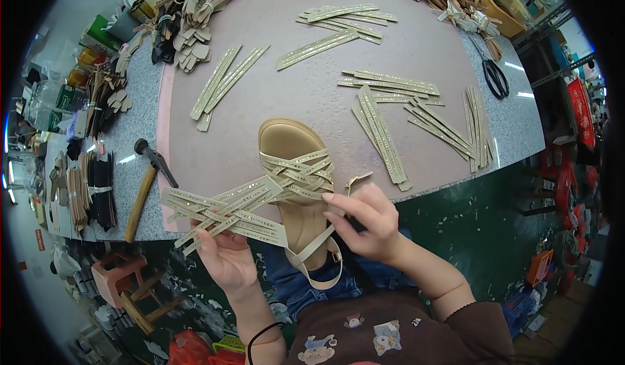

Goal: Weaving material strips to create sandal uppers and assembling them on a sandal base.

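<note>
A beige sandal (291,136) with a woven, gold-studded strap upper lies at the near edge of the table, toe pointing away from me. My left hand (226,255) is closed on a loose woven strap piece (224,210) of the same studded strips, beside the sandal's left side. My right hand (368,222) is at the sandal's right side, thumb and forefinger curled next to the lower edge of its woven straps. Whether those fingers pinch a strap there, I cannot tell. The ankle strap (323,279) with its buckle loops over the heel, toward my lap.
Several bundles of studded strips (381,130) lie across the pink mat (293,91). A hammer (148,186) rests at its left edge, black-handled scissors (495,78) at the right. Bundled leather straps (189,20) pile up at the back left. A stool (120,277) stands below left.
</note>
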A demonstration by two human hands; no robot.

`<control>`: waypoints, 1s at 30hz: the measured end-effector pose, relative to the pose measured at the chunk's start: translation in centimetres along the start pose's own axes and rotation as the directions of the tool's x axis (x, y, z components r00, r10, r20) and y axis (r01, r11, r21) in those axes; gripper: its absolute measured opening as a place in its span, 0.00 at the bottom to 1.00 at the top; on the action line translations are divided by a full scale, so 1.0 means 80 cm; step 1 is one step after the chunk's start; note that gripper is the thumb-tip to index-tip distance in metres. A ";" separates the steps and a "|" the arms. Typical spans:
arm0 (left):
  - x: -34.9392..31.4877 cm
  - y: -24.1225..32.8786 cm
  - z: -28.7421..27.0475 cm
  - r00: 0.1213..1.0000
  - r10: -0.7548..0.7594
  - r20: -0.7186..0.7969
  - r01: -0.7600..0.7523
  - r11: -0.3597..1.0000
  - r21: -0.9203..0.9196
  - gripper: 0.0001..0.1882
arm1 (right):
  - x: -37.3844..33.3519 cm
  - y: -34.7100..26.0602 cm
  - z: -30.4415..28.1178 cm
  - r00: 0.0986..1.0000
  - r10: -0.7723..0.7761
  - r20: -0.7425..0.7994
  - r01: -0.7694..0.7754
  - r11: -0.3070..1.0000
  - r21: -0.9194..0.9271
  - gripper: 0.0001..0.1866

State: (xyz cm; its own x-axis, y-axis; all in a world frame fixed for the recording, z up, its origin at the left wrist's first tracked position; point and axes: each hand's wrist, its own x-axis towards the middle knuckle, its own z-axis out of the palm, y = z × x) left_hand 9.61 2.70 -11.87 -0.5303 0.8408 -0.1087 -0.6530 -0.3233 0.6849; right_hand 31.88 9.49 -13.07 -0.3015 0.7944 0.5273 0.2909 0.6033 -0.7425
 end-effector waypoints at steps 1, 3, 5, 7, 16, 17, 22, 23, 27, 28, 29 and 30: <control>0.000 -0.002 0.002 1.000 0.004 -0.008 -0.004 1.000 0.001 0.21 | -0.004 0.003 -0.005 0.996 -0.079 0.033 0.082 0.993 -0.086 0.22; -0.002 -0.009 0.008 1.000 0.006 -0.012 -0.006 1.000 0.010 0.21 | -0.007 0.003 -0.012 0.998 -0.060 0.029 0.062 0.994 -0.089 0.23; -0.003 -0.015 0.013 1.000 0.013 -0.025 -0.013 1.000 0.020 0.21 | -0.007 0.000 -0.017 0.999 -0.024 0.027 0.027 0.995 -0.096 0.25; -0.003 -0.015 0.015 0.999 0.021 -0.029 -0.020 0.999 0.033 0.21 | -0.007 -0.002 -0.019 1.000 -0.007 0.021 0.009 0.996 -0.092 0.26; -0.007 -0.003 0.034 0.998 -0.053 0.033 0.052 0.998 0.035 0.19 | -0.006 -0.017 -0.016 0.996 -0.044 0.080 0.058 0.983 -0.176 0.26; -0.007 -0.005 0.035 0.998 -0.057 0.035 0.056 0.998 0.035 0.19 | -0.006 -0.016 -0.018 0.996 -0.042 0.078 0.055 0.982 -0.178 0.26; -0.010 -0.013 0.036 0.997 -0.046 0.064 0.045 0.999 0.019 0.19 | -0.008 -0.009 -0.023 0.998 -0.021 0.054 0.029 0.987 -0.158 0.27; -0.011 -0.015 0.036 0.997 -0.044 0.060 0.043 0.999 0.015 0.19 | -0.008 -0.008 -0.025 0.997 -0.020 0.072 0.031 0.987 -0.161 0.27; -0.013 -0.021 0.039 0.998 -0.036 0.047 0.036 0.999 0.002 0.19 | -0.008 -0.003 -0.032 0.992 -0.017 0.129 0.039 0.985 -0.166 0.28; -0.012 -0.022 0.038 0.998 -0.036 0.049 0.036 0.999 0.009 0.19 | -0.007 -0.002 -0.033 0.991 -0.019 0.130 0.041 0.985 -0.168 0.28; -0.012 -0.023 0.038 0.998 -0.036 0.050 0.035 0.999 0.017 0.19 | -0.007 -0.002 -0.034 0.991 -0.021 0.132 0.043 0.985 -0.169 0.28; -0.012 -0.024 0.038 0.998 -0.036 0.052 0.035 0.999 0.024 0.19 | -0.007 -0.001 -0.034 0.991 -0.023 0.134 0.046 0.984 -0.170 0.28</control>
State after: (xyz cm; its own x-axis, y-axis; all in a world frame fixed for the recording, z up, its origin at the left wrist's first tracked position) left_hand 12.98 3.84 -10.88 -0.4774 0.8735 -0.0955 -0.6578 -0.2832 0.6979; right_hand 34.52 9.19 -12.15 -0.4271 0.7638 0.4838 0.4273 0.6421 -0.6365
